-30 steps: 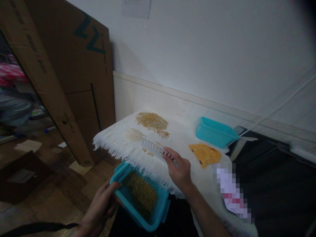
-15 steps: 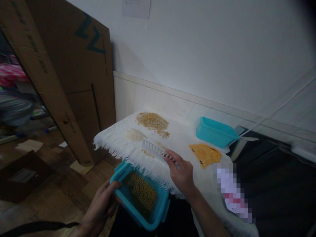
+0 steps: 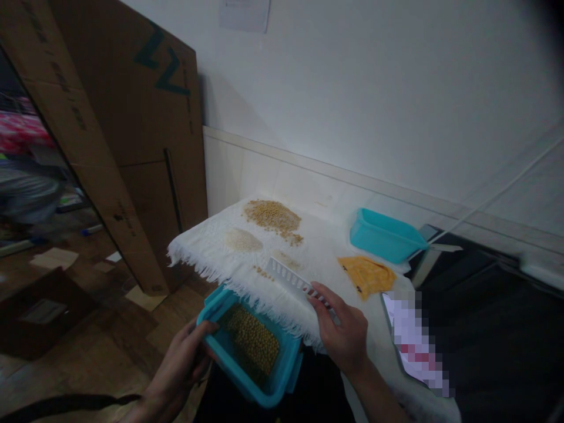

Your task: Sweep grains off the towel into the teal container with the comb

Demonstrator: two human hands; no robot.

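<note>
My left hand [image 3: 178, 367] grips the near left rim of a teal plastic container [image 3: 282, 376] holding yellow beans [image 3: 253, 343], kept just below the fringed edge of a white cloth [image 3: 317, 247]. My right hand [image 3: 346, 332] is closed on a white slotted scraper [image 3: 293, 279] that rests on the cloth near its front edge. A few loose beans [image 3: 263, 272] lie just left of the scraper. Farther back sit a bean pile [image 3: 273, 214] and a small white grain pile [image 3: 242, 239].
A second teal container [image 3: 385, 235] stands at the cloth's back right, an orange-yellow patch [image 3: 368, 275] in front of it. A blurred-out device [image 3: 414, 341] lies right of my hand. Large cardboard boxes [image 3: 127, 123] lean at left. A white cable [image 3: 493, 197] crosses the wall.
My right hand has drawn the scraper toward me and to the right across the cloth. The left hand and the teal container have stayed in place.
</note>
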